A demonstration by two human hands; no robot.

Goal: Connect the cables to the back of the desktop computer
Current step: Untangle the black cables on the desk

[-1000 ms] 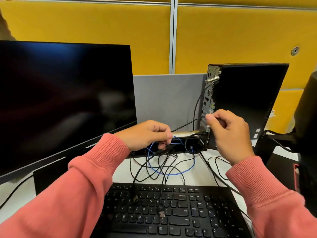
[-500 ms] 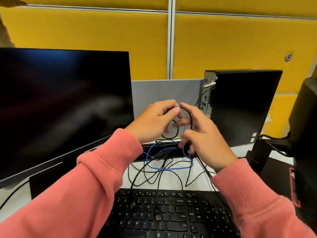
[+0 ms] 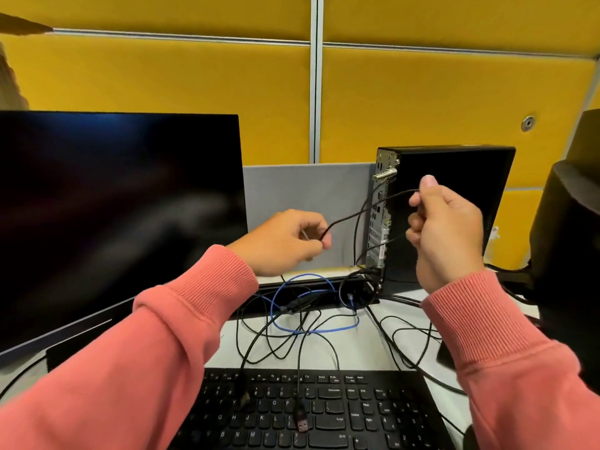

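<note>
Both hands have drawn apart: left hand (image 3: 285, 243) and right hand (image 3: 446, 232), fingers curled, pinch a thin black cable (image 3: 363, 209) stretched roughly sideways, rising rightward, before the upright black desktop computer (image 3: 451, 209); its plug seems hidden.

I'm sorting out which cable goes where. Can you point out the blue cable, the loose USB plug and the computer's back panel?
blue cable (image 3: 285, 329): head view, front of its loop.
USB plug (image 3: 302, 424): head view, metal end, on the keyboard.
back panel (image 3: 378, 228): head view, port strip.
</note>
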